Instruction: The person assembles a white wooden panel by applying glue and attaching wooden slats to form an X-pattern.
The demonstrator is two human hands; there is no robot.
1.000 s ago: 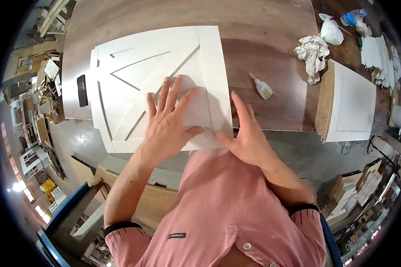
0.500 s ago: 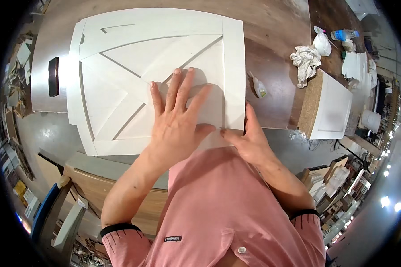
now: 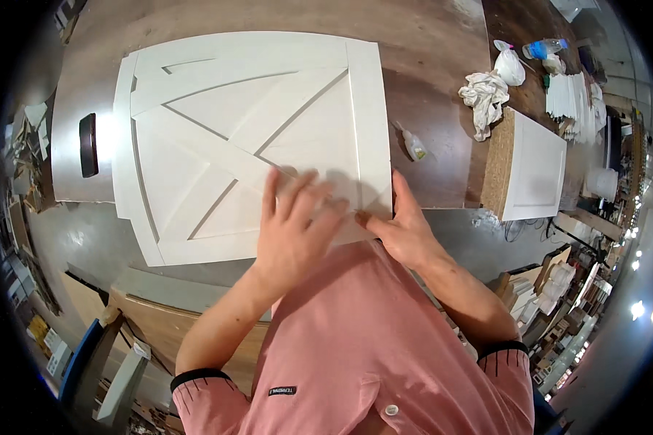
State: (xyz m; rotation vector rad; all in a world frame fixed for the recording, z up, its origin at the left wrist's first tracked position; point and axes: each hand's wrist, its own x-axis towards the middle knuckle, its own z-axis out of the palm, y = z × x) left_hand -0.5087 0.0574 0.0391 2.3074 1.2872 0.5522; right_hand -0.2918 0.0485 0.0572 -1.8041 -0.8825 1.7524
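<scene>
A white panel with raised crossing strips and a flat frame, like a cabinet door [image 3: 203, 156], lies on the brown table, its near edge overhanging toward me. Over its lower right part is my left hand [image 3: 295, 225], fingers spread and blurred by motion, holding nothing; whether it touches the surface I cannot tell. My right hand [image 3: 406, 228] grips the door's near right corner, thumb on top and fingers along the right side edge. Just right of the door lies a small clear glue bottle [image 3: 413, 146] with a thin nozzle.
A dark oblong object [image 3: 88, 145] lies left of the door. On the right are a crumpled white cloth [image 3: 485, 98], a white bag [image 3: 510, 67], a blue-labelled bottle [image 3: 545, 49] and a white-faced chipboard block [image 3: 533, 167]. Wooden boards [image 3: 174, 319] stand below the table's near edge.
My left hand has drawn back toward me across the door, from its middle to nearer the front edge. The right hand keeps its grip at the corner. The view has shifted slightly.
</scene>
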